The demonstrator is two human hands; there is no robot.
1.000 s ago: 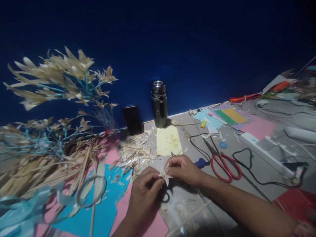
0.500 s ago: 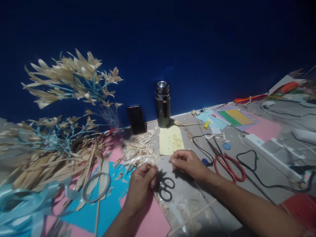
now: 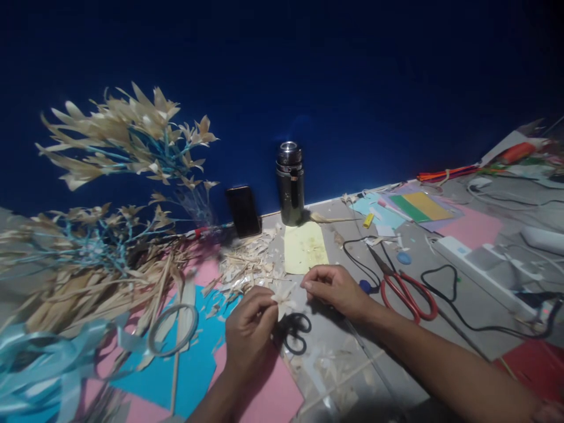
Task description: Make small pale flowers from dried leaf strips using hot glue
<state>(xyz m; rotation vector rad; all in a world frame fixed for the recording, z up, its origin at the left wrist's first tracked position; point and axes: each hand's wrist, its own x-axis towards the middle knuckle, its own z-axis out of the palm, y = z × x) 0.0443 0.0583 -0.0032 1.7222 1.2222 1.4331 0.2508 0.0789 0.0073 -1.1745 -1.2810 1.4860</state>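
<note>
My left hand (image 3: 253,323) pinches a small pale husk flower (image 3: 284,298), whose petals spread to the right of the fingertips. Just right of the flower, my right hand (image 3: 332,288) has its fingers curled together; anything between its fingertips is too small to make out. Black-handled scissors (image 3: 297,333) lie right beside my left hand, their blades hidden. Beyond my hands is a yellow sheet (image 3: 305,249) with bits on it, and pale husk scraps (image 3: 249,264) are heaped to its left.
A dark flask (image 3: 291,191) and a phone (image 3: 244,211) stand by the blue wall. Husk flowers (image 3: 132,138) and a tape ring (image 3: 173,330) are on the left. Red-handled scissors (image 3: 408,296), black cord and a white power strip (image 3: 489,276) lie on the right.
The husk flower now shows openly at my left fingertips, where it was mostly hidden before. My left hand has turned slightly; my right hand has barely moved.
</note>
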